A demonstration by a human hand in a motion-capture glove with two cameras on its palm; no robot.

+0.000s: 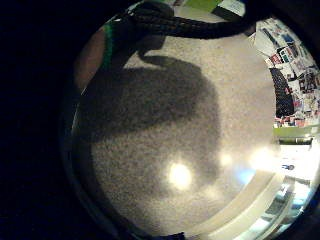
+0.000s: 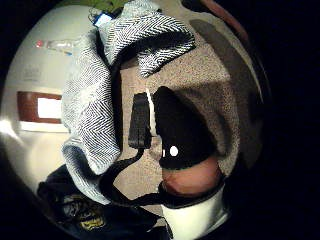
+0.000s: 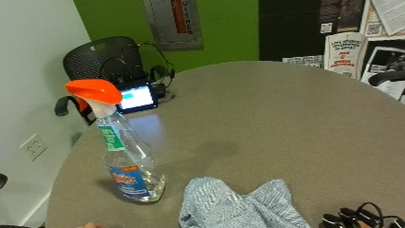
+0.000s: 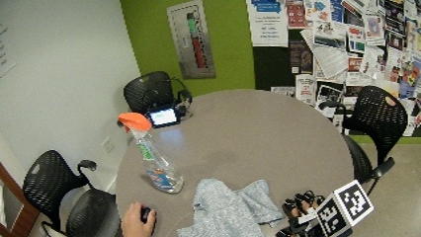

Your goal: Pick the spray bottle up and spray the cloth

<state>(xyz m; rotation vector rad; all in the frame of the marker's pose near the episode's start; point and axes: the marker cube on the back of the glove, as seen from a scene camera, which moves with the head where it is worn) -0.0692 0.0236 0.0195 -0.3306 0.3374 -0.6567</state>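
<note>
Two task items show in the outside view: spray bottle (image 3: 130, 161) upright on the table (image 3: 265, 114), cloth (image 3: 237, 204) just beside. Wide view: right hand (image 4: 304, 207) holds nothing, fingers unclear; a hasty reach might topple the bottle.

Round grey table (image 3: 265, 109): spray bottle (image 3: 130, 161) at eight o'clock, cloth (image 3: 237, 204) at six, small screen (image 3: 136, 98) at ten.
</note>
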